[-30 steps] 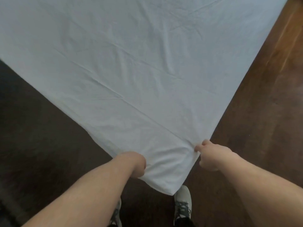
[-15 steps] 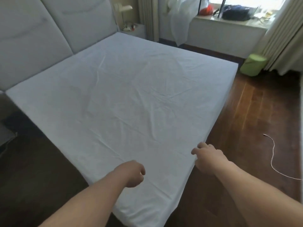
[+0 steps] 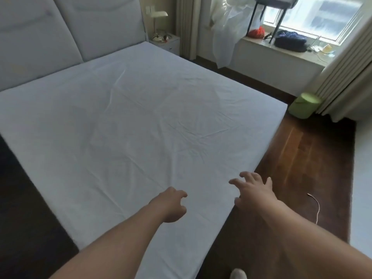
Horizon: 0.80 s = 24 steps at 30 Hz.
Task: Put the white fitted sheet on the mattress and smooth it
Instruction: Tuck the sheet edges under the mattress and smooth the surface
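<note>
Bedroom, one white fitted sheet (image 3: 141,121), two open hands: left hand (image 3: 171,204), right hand (image 3: 254,191)

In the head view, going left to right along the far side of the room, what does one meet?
Grey headboard → bedside lamp → nightstand → white sheer drape → red bag → dark bundle on the window ledge → green bin
</note>
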{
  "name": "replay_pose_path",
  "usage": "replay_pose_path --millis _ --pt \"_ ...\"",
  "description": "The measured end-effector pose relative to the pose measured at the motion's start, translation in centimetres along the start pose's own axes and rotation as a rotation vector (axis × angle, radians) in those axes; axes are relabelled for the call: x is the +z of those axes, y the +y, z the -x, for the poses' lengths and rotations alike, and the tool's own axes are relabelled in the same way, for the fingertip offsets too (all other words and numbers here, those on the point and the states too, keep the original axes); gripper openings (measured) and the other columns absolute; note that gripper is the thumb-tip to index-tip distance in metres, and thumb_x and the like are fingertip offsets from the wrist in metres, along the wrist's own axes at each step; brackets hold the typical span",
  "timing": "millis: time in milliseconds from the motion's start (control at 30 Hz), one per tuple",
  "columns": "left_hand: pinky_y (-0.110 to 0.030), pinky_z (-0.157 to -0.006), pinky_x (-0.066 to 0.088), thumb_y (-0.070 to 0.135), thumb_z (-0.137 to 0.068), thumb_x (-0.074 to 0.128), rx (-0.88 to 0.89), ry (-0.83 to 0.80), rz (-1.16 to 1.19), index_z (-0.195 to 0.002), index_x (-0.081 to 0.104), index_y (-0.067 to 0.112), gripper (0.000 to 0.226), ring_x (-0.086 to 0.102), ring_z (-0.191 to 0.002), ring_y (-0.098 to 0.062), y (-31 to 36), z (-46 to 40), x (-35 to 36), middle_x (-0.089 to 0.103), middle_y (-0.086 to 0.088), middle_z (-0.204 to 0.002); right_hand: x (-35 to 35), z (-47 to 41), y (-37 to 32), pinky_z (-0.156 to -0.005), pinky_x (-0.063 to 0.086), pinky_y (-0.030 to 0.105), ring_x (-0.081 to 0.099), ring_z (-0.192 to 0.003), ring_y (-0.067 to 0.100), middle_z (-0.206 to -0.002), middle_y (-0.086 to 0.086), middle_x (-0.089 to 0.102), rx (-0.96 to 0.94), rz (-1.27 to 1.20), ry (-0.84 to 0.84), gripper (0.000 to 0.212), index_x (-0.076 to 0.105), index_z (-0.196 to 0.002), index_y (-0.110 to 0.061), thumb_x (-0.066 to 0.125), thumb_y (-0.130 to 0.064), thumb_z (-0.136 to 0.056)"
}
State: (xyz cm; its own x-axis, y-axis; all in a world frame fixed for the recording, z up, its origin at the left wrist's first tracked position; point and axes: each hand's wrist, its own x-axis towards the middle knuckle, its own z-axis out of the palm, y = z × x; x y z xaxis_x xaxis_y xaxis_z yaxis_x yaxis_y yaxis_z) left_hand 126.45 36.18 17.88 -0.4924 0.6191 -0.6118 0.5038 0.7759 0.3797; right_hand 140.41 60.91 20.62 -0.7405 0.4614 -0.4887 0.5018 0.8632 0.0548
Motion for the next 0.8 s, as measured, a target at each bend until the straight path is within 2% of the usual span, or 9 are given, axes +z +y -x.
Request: replay_pose_path --millis 133,300,367,467,600,667,700,767,800 --pt "-0.04 -0.106 0.045 0.04 -0.095 0.049 -0.08 0.007 0.07 -0.157 0.028 0.038 0.066 0.041 -0.138 -0.023 3.9 -8.6 1.5 0.022 0.004 -0.161 1.9 -8.6 5.1 -0.116 0.008 0.074 0.004 -0.154 0.032 -0.164 -0.002 0.012 -0.079 0.028 -0.036 0.07 0.027 -0.15 -0.052 0.058 -0.057 -0.087" --pt "-0.041 -0.109 0.043 0.037 -0.095 0.049 -0.22 -0.023 0.098 -0.159 0.019 0.043 0.07 0.022 -0.147 -0.025 9.6 -21.5 5.5 0.01 0.003 -0.164 4.8 -23.9 12.4 -0.107 0.029 0.066 0.013 -0.149 0.031 -0.161 -0.001 0.015 -0.218 0.105 -0.066 0.072 0.026 -0.149 -0.051 0.056 -0.061 -0.084" --pt "-0.041 -0.11 0.041 0.036 -0.095 0.049 -0.281 -0.058 0.12 -0.158 0.02 0.043 0.07 0.015 -0.149 -0.026 12.2 -27.0 7.7 0.006 0.003 -0.165 6.6 -29.9 15.5 -0.107 0.027 0.066 0.012 -0.149 0.032 -0.161 -0.001 0.015 -0.279 0.173 -0.099 0.073 0.024 -0.15 -0.05 0.055 -0.062 -0.084" --pt "-0.04 -0.109 0.04 0.035 -0.095 0.049 -0.349 -0.103 0.166 -0.157 0.023 0.042 0.067 0.009 -0.15 -0.027 15.2 -32.6 9.9 0.003 0.003 -0.165 8.2 -38.3 18.1 -0.112 0.014 0.073 0.006 -0.151 0.035 -0.162 0.001 0.013 -0.372 0.271 -0.099 0.074 0.021 -0.152 -0.048 0.052 -0.066 -0.087" --pt "-0.042 -0.112 0.04 0.036 -0.093 0.051 -0.469 -0.047 0.248 -0.159 0.01 0.047 0.078 0.003 -0.151 -0.029 17.4 -39.3 11.6 -0.009 0.009 -0.166 9.4 -46.8 20.1 -0.113 0.012 0.073 0.004 -0.152 0.035 -0.164 0.0 0.01 -0.453 0.279 -0.06 0.074 0.017 -0.152 -0.051 0.049 -0.068 -0.088" --pt "-0.044 -0.113 0.039 0.039 -0.09 0.053 -0.575 -0.04 0.321 -0.159 0.003 0.049 0.085 0.006 -0.151 -0.032 18.4 -42.2 13.1 -0.014 0.009 -0.166 11.1 -48.8 22.1 -0.112 0.017 0.071 0.014 -0.15 0.034 -0.164 -0.004 0.012 -0.464 0.294 -0.162 0.073 0.016 -0.151 -0.055 0.05 -0.066 -0.088" --pt "-0.043 -0.115 0.038 0.041 -0.089 0.055 -0.593 -0.072 0.351 -0.159 0.004 0.049 0.087 0.012 -0.151 -0.033 19.0 -43.1 13.5 -0.011 0.006 -0.168 11.8 -48.9 23.5 -0.11 0.025 0.068 0.024 -0.146 0.032 -0.161 -0.006 0.017 -0.456 0.3 -0.228 0.071 0.018 -0.149 -0.057 0.052 -0.064 -0.087" --pt "-0.038 -0.119 0.033 0.045 -0.089 0.059 -0.557 -0.208 0.402 -0.161 0.013 0.041 0.086 0.026 -0.15 -0.031 21.0 -44.1 15.3 0.007 -0.004 -0.168 13.6 -48.1 26.9 -0.101 0.042 0.058 0.041 -0.132 0.028 -0.15 -0.009 0.03 -0.471 0.298 -0.332 0.069 0.021 -0.144 -0.06 0.054 -0.058 -0.083" --pt "-0.035 -0.12 0.031 0.045 -0.09 0.061 -0.496 -0.291 0.417 -0.161 0.019 0.036 0.083 0.029 -0.149 -0.029 22.5 -44.0 16.2 0.015 -0.006 -0.167 14.3 -47.3 28.6 -0.097 0.044 0.056 0.046 -0.126 0.026 -0.144 -0.009 0.035 -0.466 0.287 -0.396 0.068 0.022 -0.142 -0.061 0.054 -0.056 -0.082"
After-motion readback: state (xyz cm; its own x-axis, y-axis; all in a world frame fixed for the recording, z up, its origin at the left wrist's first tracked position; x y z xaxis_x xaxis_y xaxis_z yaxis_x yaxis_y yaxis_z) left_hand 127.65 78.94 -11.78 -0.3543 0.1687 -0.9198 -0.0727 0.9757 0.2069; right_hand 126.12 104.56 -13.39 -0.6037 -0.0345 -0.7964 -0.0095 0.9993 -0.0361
